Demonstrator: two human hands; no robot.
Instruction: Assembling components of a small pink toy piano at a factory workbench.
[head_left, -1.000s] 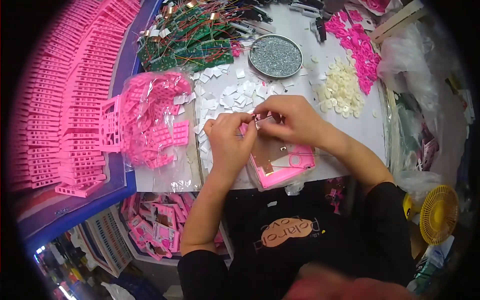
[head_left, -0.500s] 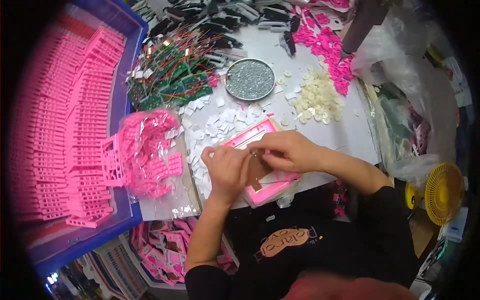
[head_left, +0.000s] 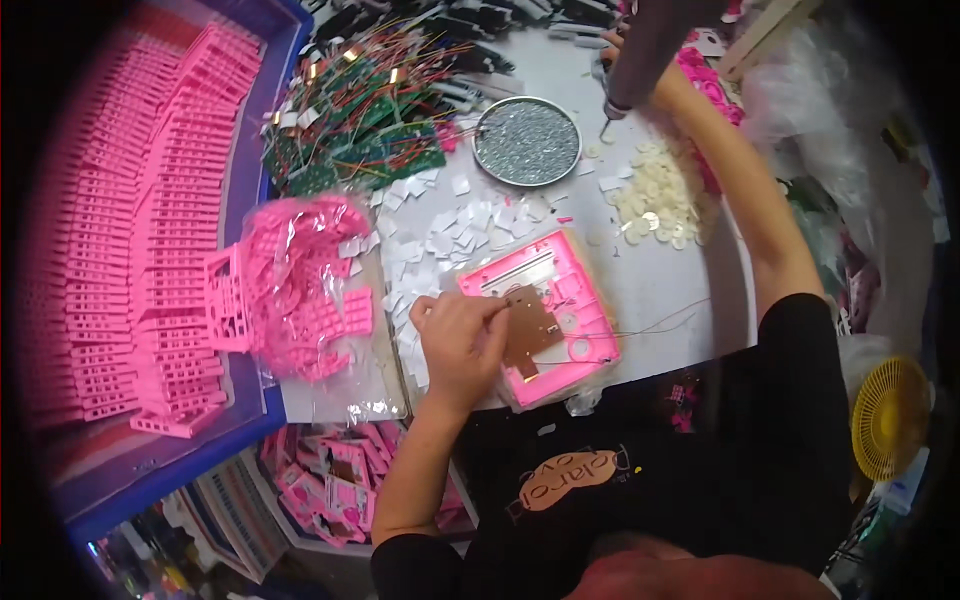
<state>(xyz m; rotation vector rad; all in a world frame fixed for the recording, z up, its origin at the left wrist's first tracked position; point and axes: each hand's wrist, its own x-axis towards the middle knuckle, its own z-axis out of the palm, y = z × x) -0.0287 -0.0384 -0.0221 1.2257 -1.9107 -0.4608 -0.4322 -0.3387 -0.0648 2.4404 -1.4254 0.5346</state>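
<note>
A pink plastic housing (head_left: 590, 318) lies open on the white worktop. Inside it sits a brown circuit board (head_left: 533, 332), with thin wires running off to the right. My left hand (head_left: 458, 345) is closed at the board's left edge, thumb and forefinger pinched there. At the far right, my right hand (head_left: 612, 48) is wrapped round a dark electric screwdriver (head_left: 645, 55), which hides much of that hand. The driver's tip points down beside a round tin of small metal screws (head_left: 527, 142), above the table.
A blue crate (head_left: 262, 190) of stacked pink frames stands left, near a bag of pink parts (head_left: 300, 290). Green circuit boards (head_left: 360, 150), white paper squares (head_left: 465, 235) and cream discs (head_left: 660, 195) lie around. Below left is a bin of pink housings (head_left: 335, 490).
My right hand has left the board and reached up to the screwdriver, which has moved left toward the tin. My left hand stays at the board. The view has shifted slightly.
</note>
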